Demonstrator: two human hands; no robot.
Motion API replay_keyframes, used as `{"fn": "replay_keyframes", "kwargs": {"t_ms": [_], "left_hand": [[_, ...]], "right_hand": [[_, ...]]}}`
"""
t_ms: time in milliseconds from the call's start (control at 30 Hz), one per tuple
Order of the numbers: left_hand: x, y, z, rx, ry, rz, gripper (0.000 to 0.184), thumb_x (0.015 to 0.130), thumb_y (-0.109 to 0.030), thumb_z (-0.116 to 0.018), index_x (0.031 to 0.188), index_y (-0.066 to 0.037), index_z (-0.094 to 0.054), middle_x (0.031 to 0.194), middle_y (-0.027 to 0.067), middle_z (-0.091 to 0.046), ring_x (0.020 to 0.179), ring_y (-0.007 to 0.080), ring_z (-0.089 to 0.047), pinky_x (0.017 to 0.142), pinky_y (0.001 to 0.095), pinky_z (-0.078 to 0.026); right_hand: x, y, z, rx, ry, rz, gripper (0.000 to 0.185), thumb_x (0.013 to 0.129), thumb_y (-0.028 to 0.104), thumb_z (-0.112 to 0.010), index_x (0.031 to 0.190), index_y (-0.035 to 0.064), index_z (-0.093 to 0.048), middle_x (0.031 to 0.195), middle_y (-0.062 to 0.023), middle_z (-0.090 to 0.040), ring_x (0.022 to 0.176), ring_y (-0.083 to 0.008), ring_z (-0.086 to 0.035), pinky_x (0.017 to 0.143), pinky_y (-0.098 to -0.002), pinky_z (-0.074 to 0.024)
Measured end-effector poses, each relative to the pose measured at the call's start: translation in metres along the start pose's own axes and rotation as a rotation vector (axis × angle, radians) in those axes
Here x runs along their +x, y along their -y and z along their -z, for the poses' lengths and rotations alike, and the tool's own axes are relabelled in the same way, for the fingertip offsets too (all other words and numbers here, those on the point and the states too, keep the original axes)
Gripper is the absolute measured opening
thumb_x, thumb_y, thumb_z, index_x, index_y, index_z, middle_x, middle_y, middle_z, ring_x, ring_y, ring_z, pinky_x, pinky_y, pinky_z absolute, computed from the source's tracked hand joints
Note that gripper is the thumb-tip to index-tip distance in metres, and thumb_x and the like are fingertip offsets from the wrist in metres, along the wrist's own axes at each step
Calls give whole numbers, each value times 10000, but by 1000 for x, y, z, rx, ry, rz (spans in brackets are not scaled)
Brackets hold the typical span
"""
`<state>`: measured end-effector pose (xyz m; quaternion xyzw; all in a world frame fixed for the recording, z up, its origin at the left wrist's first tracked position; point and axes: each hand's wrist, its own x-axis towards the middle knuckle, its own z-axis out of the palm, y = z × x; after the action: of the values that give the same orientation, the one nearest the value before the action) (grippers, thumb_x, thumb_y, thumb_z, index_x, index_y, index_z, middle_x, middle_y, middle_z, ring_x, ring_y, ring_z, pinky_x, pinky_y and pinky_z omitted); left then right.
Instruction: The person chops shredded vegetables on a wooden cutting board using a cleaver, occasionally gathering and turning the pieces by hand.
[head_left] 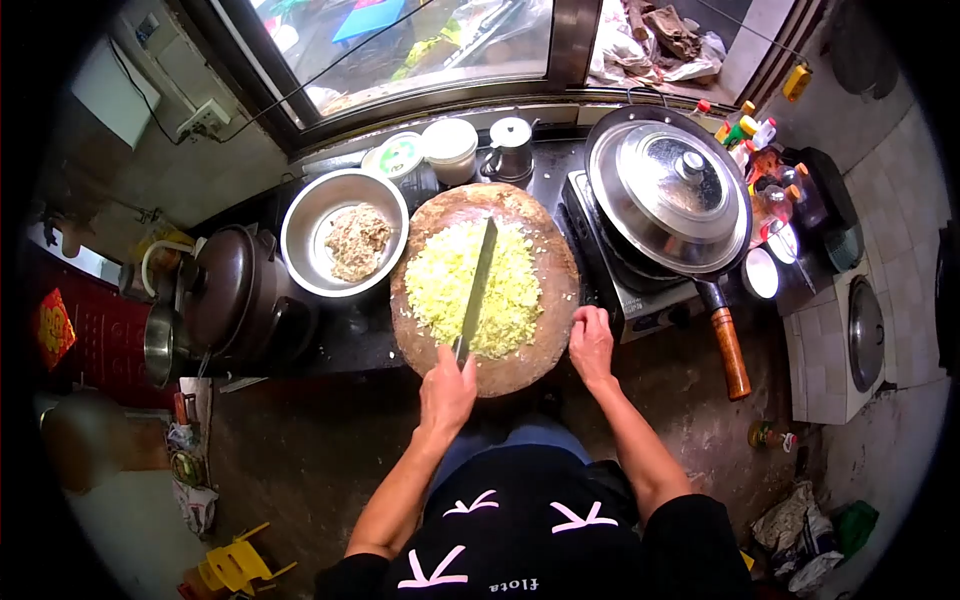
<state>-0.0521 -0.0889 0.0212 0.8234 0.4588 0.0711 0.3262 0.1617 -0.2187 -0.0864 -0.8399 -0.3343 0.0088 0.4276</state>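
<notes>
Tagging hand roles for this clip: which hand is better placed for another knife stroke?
Probably the left hand: it grips the knife, whose blade lies over the chopped vegetables. The right hand, with no tool visible, is by the edge of the round board.

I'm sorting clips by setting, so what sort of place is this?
It looks like a kitchen, probably a home one: a lidded wok sits on a stove, a round chopping board holds chopped greens, and a metal bowl holds what looks like minced meat.
</notes>
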Motion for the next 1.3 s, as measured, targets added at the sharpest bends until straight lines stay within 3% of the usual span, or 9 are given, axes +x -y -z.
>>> {"fn": "replay_keyframes", "kwargs": {"t_ms": [200, 433, 533, 567, 733, 800, 900, 1000, 1300], "left_hand": [[10, 9, -6, 70, 68, -33, 323, 940, -269, -569, 996, 25, -448, 796, 339, -628, 812, 528, -609, 733, 602, -460], [21, 23, -11, 129, 44, -75, 322, 934, -259, -578, 993, 28, -445, 805, 332, -634, 810, 519, -616, 726, 589, -475], [16, 9, -1, 100, 21, -54, 311, 926, -250, -588, 990, 27, -461, 803, 335, -633, 808, 517, -618, 729, 587, -477], [13, 8, -7, 88, 5, -42, 304, 924, -246, -588, 980, 28, -470, 800, 335, -632, 806, 516, -619, 729, 586, -478], [22, 23, -9, 135, 52, -79, 306, 929, -252, -582, 990, 14, -445, 791, 339, -629, 805, 515, -619, 727, 588, -477], [18, 15, -5, 97, 30, -68, 304, 928, -253, -582, 980, 17, -452, 797, 340, -630, 809, 518, -618, 730, 583, -480], [19, 16, -13, 123, 22, -70, 301, 929, -251, -579, 972, 24, -465, 798, 340, -630, 807, 518, -617, 726, 579, -482], [27, 24, -7, 106, 59, -102, 305, 927, -248, -585, 977, 19, -446, 796, 340, -630, 804, 519, -616, 718, 583, -478], [34, 16, -10, 147, 100, -170, 308, 911, -247, -612, 989, 12, -464, 774, 331, -623, 796, 520, -611, 713, 574, -479]], "right_hand": [[18, 31, -34, 130, 112, 106, 213, 856, -12, -446, 1019, 3, -583, 987, -234, -561, 955, -427, -560, 826, -476, -462], [18, 31, -65, 129, 76, -84, 288, 842, 15, -477, 1102, 0, -600, 1077, -259, -579, 1034, -439, -559, 911, -467, -459], [32, 49, -62, 324, 273, -24, 307, 846, 22, -476, 1119, -5, -613, 1106, -244, -600, 1064, -419, -571, 934, -453, -456], [35, 51, -61, 304, 203, 71, 294, 851, 28, -479, 1104, 3, -628, 1097, -222, -617, 1062, -402, -582, 930, -443, -460], [39, 28, -35, 196, 176, -17, 238, 852, 33, -503, 1041, 23, -647, 1029, -197, -628, 980, -376, -608, 873, -422, -484], [29, 19, -35, 175, 107, 1, 203, 848, 48, -523, 994, 26, -663, 928, -154, -639, 862, -292, -641, 788, -366, -512], [18, 22, -43, 245, 164, -68, 206, 846, 30, -509, 995, 9, -649, 968, -191, -627, 944, -373, -610, 857, -413, -486], [11, 24, -48, 300, 120, -34, 203, 832, 22, -519, 987, 19, -649, 927, -189, -607, 883, -363, -613, 787, -412, -492], [9, 16, -38, 256, 104, -118, 195, 834, 23, -529, 989, 27, -646, 931, -161, -621, 852, -314, -626, 789, -380, -504]]}}
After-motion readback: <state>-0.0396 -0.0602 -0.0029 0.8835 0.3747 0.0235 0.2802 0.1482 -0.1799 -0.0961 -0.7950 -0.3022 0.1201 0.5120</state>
